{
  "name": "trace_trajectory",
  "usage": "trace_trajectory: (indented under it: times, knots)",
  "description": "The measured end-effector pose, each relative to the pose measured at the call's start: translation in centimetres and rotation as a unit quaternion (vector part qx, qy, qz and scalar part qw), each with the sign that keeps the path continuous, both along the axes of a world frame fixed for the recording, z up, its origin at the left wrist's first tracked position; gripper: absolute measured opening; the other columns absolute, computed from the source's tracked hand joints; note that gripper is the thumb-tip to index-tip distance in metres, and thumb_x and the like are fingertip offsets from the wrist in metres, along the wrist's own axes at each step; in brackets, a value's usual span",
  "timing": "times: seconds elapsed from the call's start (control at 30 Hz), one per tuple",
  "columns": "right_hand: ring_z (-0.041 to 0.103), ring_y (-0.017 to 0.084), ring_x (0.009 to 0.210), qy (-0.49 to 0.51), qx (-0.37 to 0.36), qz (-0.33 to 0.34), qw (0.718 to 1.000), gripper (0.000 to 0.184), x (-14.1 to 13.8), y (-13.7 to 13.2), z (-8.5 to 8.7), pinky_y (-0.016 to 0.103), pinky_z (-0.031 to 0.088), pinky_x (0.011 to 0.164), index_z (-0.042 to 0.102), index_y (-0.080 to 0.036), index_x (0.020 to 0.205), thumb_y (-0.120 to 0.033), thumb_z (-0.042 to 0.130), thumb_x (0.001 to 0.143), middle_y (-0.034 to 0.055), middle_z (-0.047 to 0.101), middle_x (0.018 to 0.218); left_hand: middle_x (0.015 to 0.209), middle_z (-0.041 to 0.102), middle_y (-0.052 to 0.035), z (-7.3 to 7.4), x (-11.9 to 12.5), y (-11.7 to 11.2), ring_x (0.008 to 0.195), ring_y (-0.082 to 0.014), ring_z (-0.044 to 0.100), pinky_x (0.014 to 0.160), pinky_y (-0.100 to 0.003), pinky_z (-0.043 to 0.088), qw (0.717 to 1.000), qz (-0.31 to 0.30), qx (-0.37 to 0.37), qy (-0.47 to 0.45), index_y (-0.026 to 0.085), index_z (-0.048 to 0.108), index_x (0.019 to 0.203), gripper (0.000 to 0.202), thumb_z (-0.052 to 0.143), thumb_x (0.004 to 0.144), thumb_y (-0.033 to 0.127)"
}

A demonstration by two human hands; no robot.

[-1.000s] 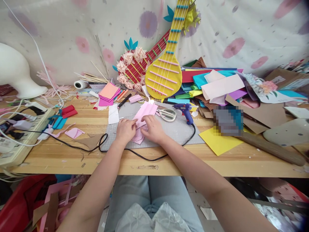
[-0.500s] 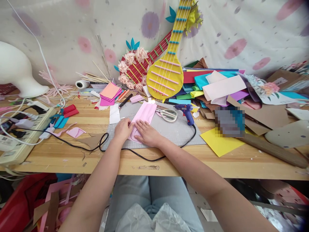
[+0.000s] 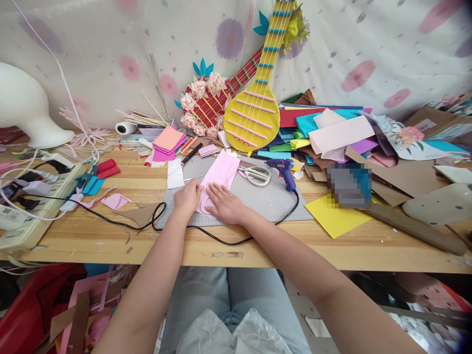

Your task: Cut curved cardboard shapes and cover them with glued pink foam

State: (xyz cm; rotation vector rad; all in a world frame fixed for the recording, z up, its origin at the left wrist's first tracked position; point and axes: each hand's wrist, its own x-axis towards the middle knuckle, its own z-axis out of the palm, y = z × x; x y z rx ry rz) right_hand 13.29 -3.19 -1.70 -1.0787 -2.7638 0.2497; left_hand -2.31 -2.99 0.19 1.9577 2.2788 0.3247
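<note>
A pink sheet (image 3: 223,169) lies lengthwise on the grey cutting mat (image 3: 265,209), with a curved dark line on its near end. At the sheet's left edge my left hand (image 3: 187,197) is closed, thumb and fingers pinched on that edge. Palm down, my right hand (image 3: 227,204) lies flat on the sheet with its fingers stretched out, covering part of the curved line. Scissors with pale handles (image 3: 257,176) rest just right of the sheet. Further right is a blue glue gun (image 3: 283,172).
The glue gun's black cable (image 3: 228,243) crosses the wooden table (image 3: 147,250) in front of my hands. A power strip (image 3: 40,211) is at the left, a yellow sheet (image 3: 334,216) at the right. Behind, a yellow model lute (image 3: 252,118) leans beside coloured sheets (image 3: 341,132).
The far end of the pink sheet has risen or shifted slightly away from me. My left hand has moved a little to the left and up; my right hand stays nearly where it was.
</note>
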Motion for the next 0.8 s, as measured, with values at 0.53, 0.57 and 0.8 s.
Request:
trace_trajectory:
  times: [0.53, 0.57, 0.8]
  knots:
    - [0.018, 0.027, 0.138, 0.012, 0.029, -0.003, 0.999, 0.067, 0.0, -0.2, -0.5, 0.043, 0.015, 0.114, 0.03, -0.002, 0.14, -0.049, 0.031, 0.091, 0.0198, 0.024, 0.146, 0.095, 0.068, -0.0062, 0.1, -0.3, -0.1, 0.085, -0.0223, 0.062, 0.068, -0.03, 0.041, 1.0, 0.012, 0.002, -0.018, 0.023, 0.059, 0.094, 0.024, 0.041, 0.086, 0.037]
    - [0.018, 0.027, 0.138, 0.015, 0.031, -0.001, 0.999, 0.067, 0.0, -0.2, -0.6, 0.043, 0.016, 0.114, 0.031, -0.002, 0.139, -0.049, 0.031, 0.091, 0.0197, 0.024, 0.146, 0.095, 0.068, -0.0064, 0.1, -0.3, -0.1, 0.085, -0.0225, 0.062, 0.068, -0.03, 0.041, 1.0, 0.012, 0.005, -0.021, 0.023, 0.059, 0.093, 0.024, 0.041, 0.086, 0.037]
    - [0.017, 0.027, 0.138, 0.027, 0.016, -0.001, 1.0, 0.067, -0.1, -0.1, -1.0, 0.045, 0.015, 0.114, 0.032, -0.001, 0.139, -0.048, 0.032, 0.091, 0.0208, 0.024, 0.146, 0.093, 0.068, -0.0074, 0.1, -0.3, -0.2, 0.082, -0.0216, 0.062, 0.066, -0.029, 0.04, 0.999, 0.015, 0.014, -0.028, 0.022, 0.059, 0.092, 0.023, 0.042, 0.085, 0.037]
